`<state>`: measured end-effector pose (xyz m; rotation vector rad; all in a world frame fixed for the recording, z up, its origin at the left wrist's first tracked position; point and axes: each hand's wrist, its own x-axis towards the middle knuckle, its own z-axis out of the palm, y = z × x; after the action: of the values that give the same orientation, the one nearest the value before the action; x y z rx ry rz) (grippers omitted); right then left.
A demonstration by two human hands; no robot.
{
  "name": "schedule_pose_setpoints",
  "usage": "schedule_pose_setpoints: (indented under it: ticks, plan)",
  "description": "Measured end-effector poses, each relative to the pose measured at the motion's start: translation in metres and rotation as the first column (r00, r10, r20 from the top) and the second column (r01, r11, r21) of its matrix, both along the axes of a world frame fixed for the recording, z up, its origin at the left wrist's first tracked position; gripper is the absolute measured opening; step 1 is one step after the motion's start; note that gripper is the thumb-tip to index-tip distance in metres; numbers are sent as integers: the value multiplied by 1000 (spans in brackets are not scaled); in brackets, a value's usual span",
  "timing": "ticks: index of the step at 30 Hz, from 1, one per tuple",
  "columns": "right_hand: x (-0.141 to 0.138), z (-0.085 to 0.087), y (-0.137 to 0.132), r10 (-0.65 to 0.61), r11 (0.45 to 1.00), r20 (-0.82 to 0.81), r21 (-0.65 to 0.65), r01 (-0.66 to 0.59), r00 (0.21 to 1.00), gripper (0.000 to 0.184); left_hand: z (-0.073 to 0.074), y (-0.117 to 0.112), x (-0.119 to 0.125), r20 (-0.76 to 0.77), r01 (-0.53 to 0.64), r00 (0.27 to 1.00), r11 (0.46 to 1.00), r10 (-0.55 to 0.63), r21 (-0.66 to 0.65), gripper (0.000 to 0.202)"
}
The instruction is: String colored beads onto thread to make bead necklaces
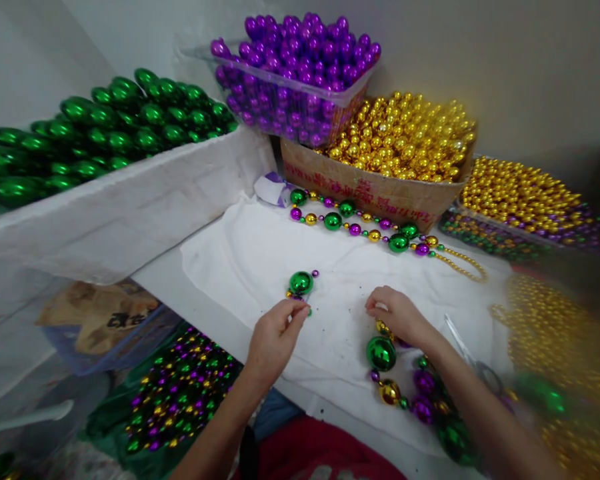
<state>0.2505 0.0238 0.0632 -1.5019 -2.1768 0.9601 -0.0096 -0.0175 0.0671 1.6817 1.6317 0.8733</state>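
My left hand (275,333) is closed in a pinch on a short run of beads above the white cloth. In that run a large green bead (301,283) stands out, with small purple and gold beads beside it and a tiny green one by my fingertips. To the right, my right hand (397,312) has its fingers curled together; whatever they pinch is too fine to make out. Right below it starts a string of large beads (381,353) in green, gold and purple, partly hidden under my forearm. Any thread between the hands is not visible.
A finished-looking bead necklace (355,229) lies across the white cloth (240,247). Scissors (460,340) rest by my right forearm. Around stand a foam box (130,207) of green beads, a purple-bead tub (290,80), and a carton (370,190) of gold beads.
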Motion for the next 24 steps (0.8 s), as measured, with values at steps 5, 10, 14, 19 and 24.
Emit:
schedule_pose_setpoints:
  ticks: [5,10,14,19,24]
  plan:
    - [3,44,-9,-201,970,-401,-207,126,894,14,15,7,37,211,133,972,980,-100,-148,23]
    - [-26,96,-22,-237,944,-772,-327,-49,589,16,36,16,90,631,455,723,881,-282,-128,32]
    - [-22,127,-26,-231,971,-879,-235,43,417,12,41,22,104,738,631,580,763,-346,-138,19]
    - [11,144,-32,-294,940,-925,-233,249,242,11,58,24,93,645,722,603,665,-469,-191,20]
    - [19,172,-54,-294,919,-931,-212,333,218,7,104,28,85,503,760,577,648,-643,-44,17]
